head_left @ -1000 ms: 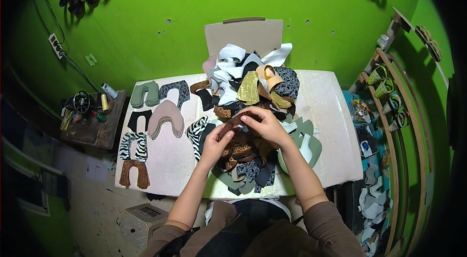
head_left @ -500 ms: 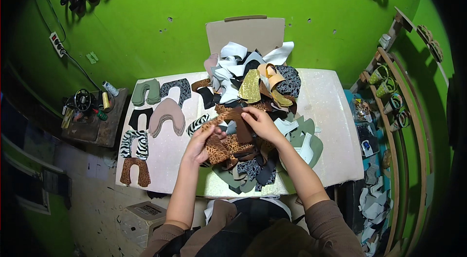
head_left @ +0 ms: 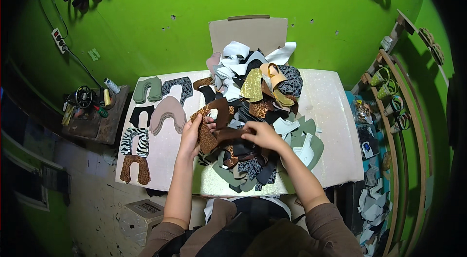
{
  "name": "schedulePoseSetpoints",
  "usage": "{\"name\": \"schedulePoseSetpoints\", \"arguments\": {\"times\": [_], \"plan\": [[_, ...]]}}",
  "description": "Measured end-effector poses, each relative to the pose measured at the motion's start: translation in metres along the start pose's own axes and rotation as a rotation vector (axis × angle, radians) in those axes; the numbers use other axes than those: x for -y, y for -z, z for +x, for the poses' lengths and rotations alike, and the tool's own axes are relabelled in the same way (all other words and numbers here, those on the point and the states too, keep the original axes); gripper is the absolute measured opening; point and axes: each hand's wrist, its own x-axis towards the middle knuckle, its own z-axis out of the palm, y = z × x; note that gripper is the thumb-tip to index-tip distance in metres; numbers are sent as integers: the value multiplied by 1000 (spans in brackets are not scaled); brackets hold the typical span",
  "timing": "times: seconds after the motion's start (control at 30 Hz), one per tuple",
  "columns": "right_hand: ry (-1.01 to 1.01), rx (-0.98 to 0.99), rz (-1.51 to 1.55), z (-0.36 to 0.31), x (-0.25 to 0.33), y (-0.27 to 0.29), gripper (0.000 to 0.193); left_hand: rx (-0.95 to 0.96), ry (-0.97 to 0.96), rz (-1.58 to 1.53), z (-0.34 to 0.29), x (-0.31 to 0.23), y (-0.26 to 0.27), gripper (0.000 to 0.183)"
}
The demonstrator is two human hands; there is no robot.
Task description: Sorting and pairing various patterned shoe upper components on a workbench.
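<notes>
Green wall (head_left: 185,28) rose beyond the pale table (head_left: 331,106)'s far edge; the left hand (head_left: 190,136) gripped a leopard-print piece (head_left: 208,143), the right hand (head_left: 264,135) pinched brown material (head_left: 227,134).

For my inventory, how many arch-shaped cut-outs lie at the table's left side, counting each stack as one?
6: green stack and black-grey patterned cut-out at the back; then black cut-out and mauve stack; then zebra-print cut-out; leopard-print cut-out at the front. Lower layers may be hidden.
</notes>
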Motion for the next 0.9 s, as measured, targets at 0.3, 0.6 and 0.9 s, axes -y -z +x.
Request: {"name": "schedulePoseSetpoints", "arguments": {"times": [0.3, 0.6, 0.9], "plan": [[262, -471, -153, 7, 21, 43, 25, -42, -53, -12, 3, -3, 4, 31], [405, -621, 34, 9, 43, 56, 12, -15, -45, 7, 6, 2, 1, 32], [205, -431, 828, 14, 94, 56, 19, 98, -19, -2, 13, 8, -15, 35]]}}
